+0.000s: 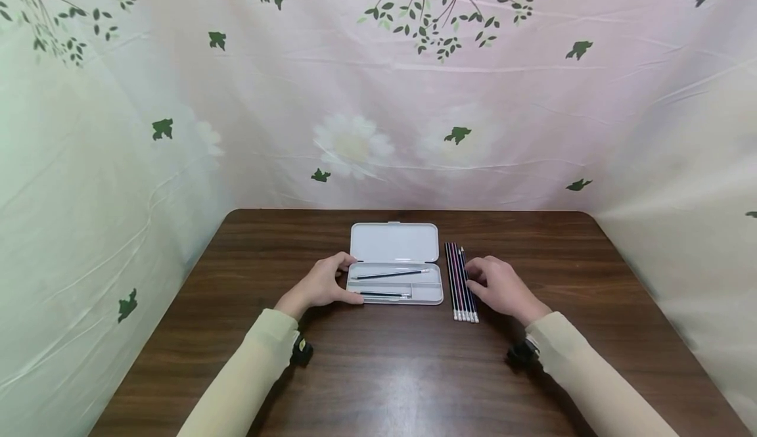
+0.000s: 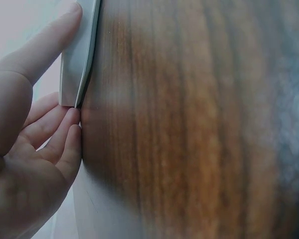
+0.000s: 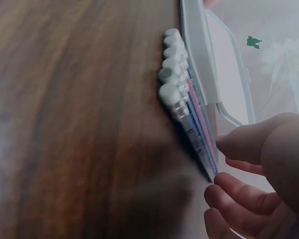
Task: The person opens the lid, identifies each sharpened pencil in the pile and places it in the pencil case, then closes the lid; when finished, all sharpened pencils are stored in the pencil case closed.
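A white pencil case (image 1: 394, 243) lies open on the table, lid folded back. One dark pencil (image 1: 384, 275) sits slanted in its long rear compartment, and dark pencils (image 1: 381, 294) lie in the front left one. My left hand (image 1: 319, 284) grips the case's left end, thumb (image 2: 60, 37) along the front side and fingers around the end. To the right of the case, several dark and pink-striped pencils (image 1: 456, 273) lie side by side, white eraser ends toward me. My right hand (image 1: 499, 286) is beside the rightmost pencil, thumb (image 3: 244, 142) and index finger apart, fingertips right at it.
The brown wooden table (image 1: 378, 371) extends around the case and pencils. A pale cloth (image 1: 390, 108) printed with leaves, birds and flowers hangs behind and along both sides. Dark wrist cameras (image 1: 301, 350) are worn on both wrists.
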Motion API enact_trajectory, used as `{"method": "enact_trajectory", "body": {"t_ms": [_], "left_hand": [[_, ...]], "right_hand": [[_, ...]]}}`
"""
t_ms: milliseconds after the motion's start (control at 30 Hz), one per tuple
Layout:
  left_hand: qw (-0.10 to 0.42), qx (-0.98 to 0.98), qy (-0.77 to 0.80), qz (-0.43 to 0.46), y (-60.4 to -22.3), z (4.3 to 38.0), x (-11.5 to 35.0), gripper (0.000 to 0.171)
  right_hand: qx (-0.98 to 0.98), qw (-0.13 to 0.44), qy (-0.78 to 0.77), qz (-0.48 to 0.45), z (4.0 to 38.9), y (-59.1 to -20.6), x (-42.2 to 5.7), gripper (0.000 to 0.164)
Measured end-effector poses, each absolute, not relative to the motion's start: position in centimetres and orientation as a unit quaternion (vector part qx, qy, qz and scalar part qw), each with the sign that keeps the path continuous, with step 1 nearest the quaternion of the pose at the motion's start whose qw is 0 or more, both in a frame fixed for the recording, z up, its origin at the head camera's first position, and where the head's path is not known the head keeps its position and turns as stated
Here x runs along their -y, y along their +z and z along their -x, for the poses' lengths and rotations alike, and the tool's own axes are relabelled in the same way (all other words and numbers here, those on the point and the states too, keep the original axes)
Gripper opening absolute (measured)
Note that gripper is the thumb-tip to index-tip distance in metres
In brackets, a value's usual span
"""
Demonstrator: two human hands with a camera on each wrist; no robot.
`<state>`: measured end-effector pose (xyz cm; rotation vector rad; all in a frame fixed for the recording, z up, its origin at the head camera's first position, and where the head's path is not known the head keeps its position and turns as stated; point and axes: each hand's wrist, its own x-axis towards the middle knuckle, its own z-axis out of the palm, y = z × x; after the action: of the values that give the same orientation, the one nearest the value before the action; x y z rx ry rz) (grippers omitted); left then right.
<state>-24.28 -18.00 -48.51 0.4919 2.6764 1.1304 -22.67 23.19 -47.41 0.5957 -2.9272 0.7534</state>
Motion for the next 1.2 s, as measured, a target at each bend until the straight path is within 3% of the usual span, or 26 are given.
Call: {"method": "enact_trajectory", "body": {"t_ms": [1200], "left_hand": [[0.099,-0.906,0.381,-0.159,-48.49,24.17,17.89,0.087]], "right_hand": [[0.951,0.015,0.254,-0.177,22.62,-47.84,-23.68,0.025]]}}
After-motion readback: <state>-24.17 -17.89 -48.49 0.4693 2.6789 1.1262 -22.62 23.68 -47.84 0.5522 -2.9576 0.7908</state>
